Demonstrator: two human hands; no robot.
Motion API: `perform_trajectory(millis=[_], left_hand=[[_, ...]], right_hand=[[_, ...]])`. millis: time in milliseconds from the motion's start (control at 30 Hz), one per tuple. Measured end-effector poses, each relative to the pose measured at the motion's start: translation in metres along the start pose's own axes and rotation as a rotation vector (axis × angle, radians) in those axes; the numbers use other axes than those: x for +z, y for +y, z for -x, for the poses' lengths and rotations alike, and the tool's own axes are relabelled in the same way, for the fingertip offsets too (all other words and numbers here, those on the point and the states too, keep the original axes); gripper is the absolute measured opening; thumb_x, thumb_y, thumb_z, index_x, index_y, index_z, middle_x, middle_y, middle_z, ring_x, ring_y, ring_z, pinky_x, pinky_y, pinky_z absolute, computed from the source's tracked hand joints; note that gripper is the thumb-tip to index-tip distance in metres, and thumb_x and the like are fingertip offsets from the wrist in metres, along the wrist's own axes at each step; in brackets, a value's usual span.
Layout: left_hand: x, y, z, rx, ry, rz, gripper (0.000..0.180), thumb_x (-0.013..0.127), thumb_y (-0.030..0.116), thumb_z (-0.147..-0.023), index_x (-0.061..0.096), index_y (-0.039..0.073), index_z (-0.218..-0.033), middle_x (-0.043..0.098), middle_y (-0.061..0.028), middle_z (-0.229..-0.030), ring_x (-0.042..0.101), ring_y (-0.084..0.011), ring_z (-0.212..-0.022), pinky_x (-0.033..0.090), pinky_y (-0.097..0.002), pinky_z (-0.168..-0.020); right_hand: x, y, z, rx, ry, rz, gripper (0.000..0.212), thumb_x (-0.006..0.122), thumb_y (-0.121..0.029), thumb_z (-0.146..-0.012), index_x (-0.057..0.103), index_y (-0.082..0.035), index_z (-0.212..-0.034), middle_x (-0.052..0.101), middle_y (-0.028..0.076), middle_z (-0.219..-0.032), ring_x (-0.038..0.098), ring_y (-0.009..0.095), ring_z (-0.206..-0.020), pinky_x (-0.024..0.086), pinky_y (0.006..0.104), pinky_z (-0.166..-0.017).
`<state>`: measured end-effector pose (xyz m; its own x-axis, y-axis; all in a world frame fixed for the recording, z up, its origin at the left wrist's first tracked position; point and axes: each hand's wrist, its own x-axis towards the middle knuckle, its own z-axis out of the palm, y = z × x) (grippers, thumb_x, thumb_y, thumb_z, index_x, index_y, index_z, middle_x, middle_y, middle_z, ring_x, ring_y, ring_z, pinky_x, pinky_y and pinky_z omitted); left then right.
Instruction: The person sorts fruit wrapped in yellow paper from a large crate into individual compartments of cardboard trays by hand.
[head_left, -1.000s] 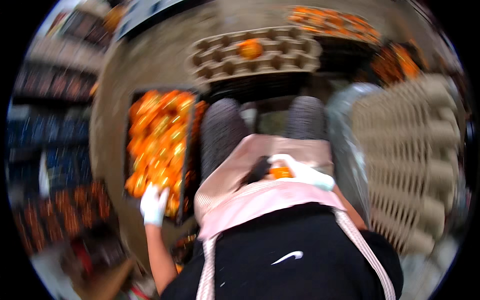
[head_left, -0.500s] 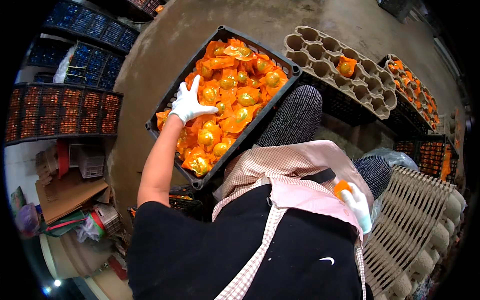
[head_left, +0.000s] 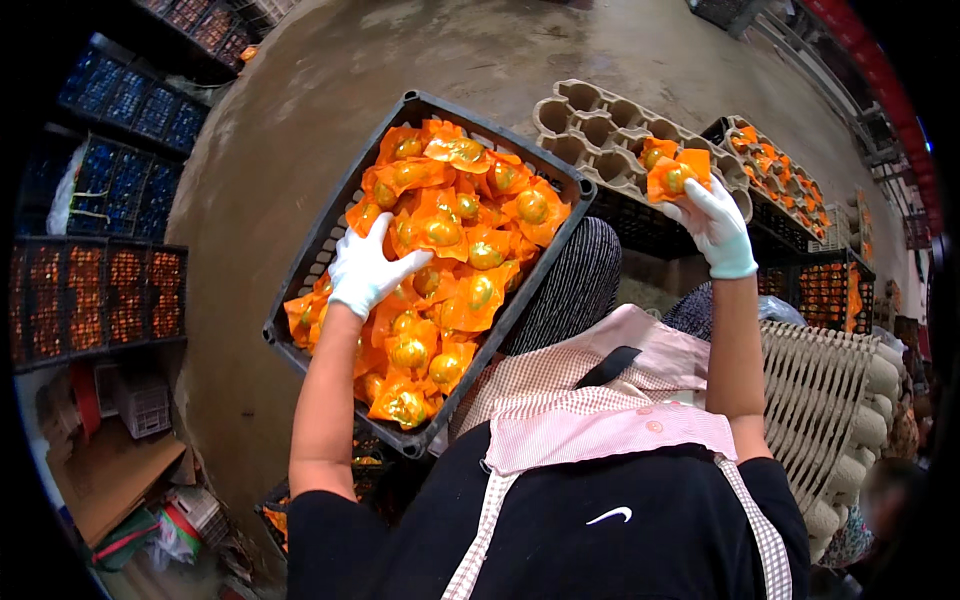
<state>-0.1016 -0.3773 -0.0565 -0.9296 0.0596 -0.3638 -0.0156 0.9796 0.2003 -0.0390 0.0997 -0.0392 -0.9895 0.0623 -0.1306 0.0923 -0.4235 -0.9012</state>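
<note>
A black plastic crate [head_left: 578,192] slants across my lap, heaped with round yellow-green fruit in orange wrappers [head_left: 440,230]. My left hand [head_left: 372,268], in a white glove, lies on the heap at its left side with thumb and fingers spread. Between the fingertips of my gloved right hand [head_left: 715,228] is one wrapped fruit [head_left: 672,182], its orange film flaring outward. That hand is raised over a grey pulp tray [head_left: 597,130] with round cups. Behind the held fruit another wrapped fruit [head_left: 656,150] sits in the tray; most other visible cups are bare.
Beyond the tray stands a second tray [head_left: 775,165] with many orange-wrapped pieces. A stack of pulp trays [head_left: 815,390] rises at my right. Stacked crates [head_left: 95,300] line the left, with cardboard [head_left: 120,480] below them. A person [head_left: 885,500] is at the lower right edge.
My right hand has come up from beside my lap to the tray, carrying the wrapped fruit. My left hand stays on the crate's heap, and the whole view has shifted.
</note>
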Motion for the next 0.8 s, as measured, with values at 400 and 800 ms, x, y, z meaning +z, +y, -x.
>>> perform_trajectory(millis=[400, 800], left_hand=[[-0.003, -0.006, -0.019, 0.199, -0.042, 0.004, 0.104, 0.084, 0.056, -0.056, 0.047, 0.009, -0.142, 0.048, -0.0265, -0.138, 0.058, -0.0394, -0.114, 0.051, -0.0438, -0.094], [0.018, 0.007, -0.014, 0.087, 0.158, -0.07, 0.062, 0.078, 0.03, -0.074, 0.059, 0.014, -0.13, 0.048, -0.0262, -0.136, 0.055, -0.0409, -0.118, 0.05, -0.0447, -0.093]], right_hand=[[-0.049, -0.039, -0.082, -0.168, 0.332, 0.121, 0.036, 0.066, -0.013, -0.093, 0.057, -0.004, -0.127, 0.067, 0.011, -0.115, 0.07, 0.022, -0.097, 0.06, 0.0307, -0.074], [-0.105, 0.082, -0.23, -0.327, 0.368, 1.496, 0.014, 0.073, -0.016, -0.078, 0.075, -0.015, -0.092, 0.072, 0.006, -0.095, 0.069, 0.026, -0.086, 0.054, 0.0366, -0.078]])
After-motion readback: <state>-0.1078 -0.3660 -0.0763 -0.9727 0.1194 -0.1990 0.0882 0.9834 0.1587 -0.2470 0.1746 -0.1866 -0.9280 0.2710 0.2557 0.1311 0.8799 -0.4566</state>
